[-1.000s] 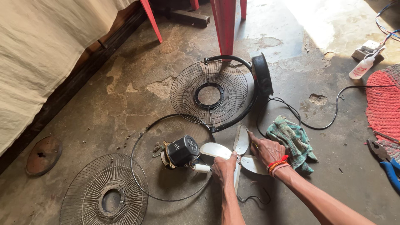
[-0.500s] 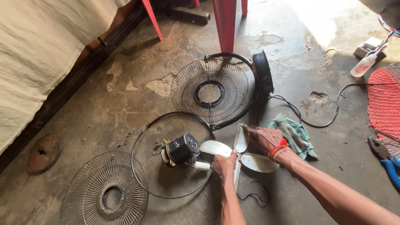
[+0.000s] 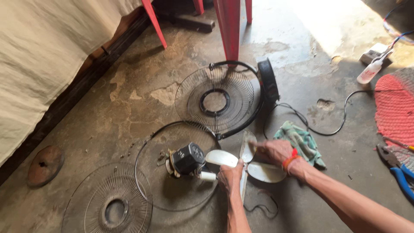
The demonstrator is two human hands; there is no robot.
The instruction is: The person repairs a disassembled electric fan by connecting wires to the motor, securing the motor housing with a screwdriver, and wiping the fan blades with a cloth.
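A pale fan blade (image 3: 263,171) with several vanes lies on the concrete floor beside a black fan motor (image 3: 186,159). My left hand (image 3: 230,177) grips the blade at its hub, close to the motor's white shaft end (image 3: 208,176). My right hand (image 3: 276,151), with a red band at the wrist, rests on the blade's upper vane; it looks blurred. The motor sits inside a thin black wire ring (image 3: 144,149).
A round wire fan guard (image 3: 214,101) with a black base (image 3: 268,80) lies beyond. Another guard (image 3: 108,203) lies at lower left. A green cloth (image 3: 302,140), black cable (image 3: 336,129), blue pliers (image 3: 399,177), white squeeze bottle (image 3: 370,71), red mat (image 3: 394,105) and red stool legs (image 3: 228,26) surround.
My right hand has shifted left along the blade's upper vane, towards the hub. My left hand has stayed on the hub. The view has drifted slightly.
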